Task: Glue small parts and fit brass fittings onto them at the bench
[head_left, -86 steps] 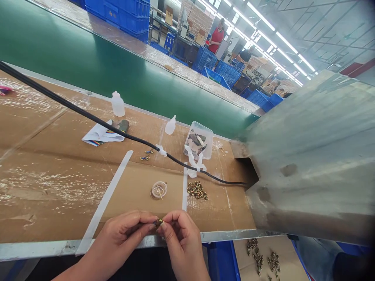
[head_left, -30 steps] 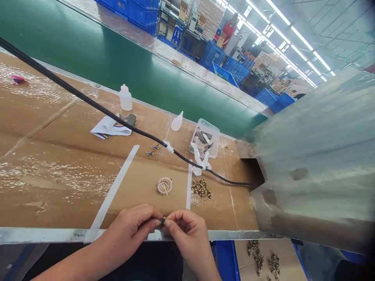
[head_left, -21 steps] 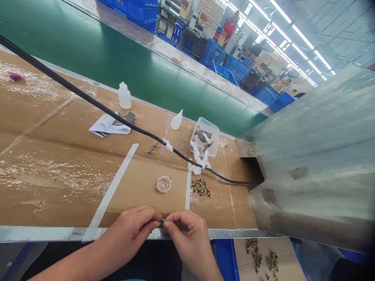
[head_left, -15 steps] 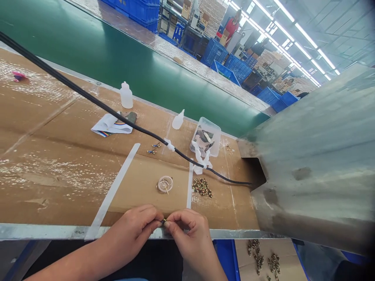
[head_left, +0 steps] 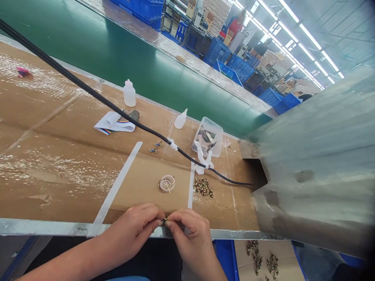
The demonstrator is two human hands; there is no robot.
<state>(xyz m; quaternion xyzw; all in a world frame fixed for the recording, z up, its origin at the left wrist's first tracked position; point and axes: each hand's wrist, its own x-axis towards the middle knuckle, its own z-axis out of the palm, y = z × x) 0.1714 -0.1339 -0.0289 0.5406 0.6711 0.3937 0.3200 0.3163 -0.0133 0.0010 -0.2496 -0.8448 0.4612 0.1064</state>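
Over the table's front edge, my left hand [head_left: 143, 220] and my right hand [head_left: 189, 226] meet with thumbs and forefingers pinched. Between the fingertips is a small dark and gold-coloured metal part [head_left: 165, 219], mostly hidden by the fingers, so its exact kind cannot be made out. Just beyond the hands sits a small round clear dish [head_left: 167, 182] with a thin stick in it. A pile of similar small gold and dark parts [head_left: 203, 187] lies to its right, past a strip of white tape [head_left: 191, 187].
A black cable [head_left: 96, 99] crosses above the cardboard-covered table. Behind it stand two white squeeze bottles [head_left: 129, 93], a clear plastic box [head_left: 208, 136] and a folded cloth [head_left: 114, 123]. A metal housing [head_left: 310, 168] blocks the right. More parts lie on a lower tray [head_left: 254, 259].
The view has shifted slightly, so the table things sit a little further right. Both hands keep the same pinch on the small part, with barely any finger movement.
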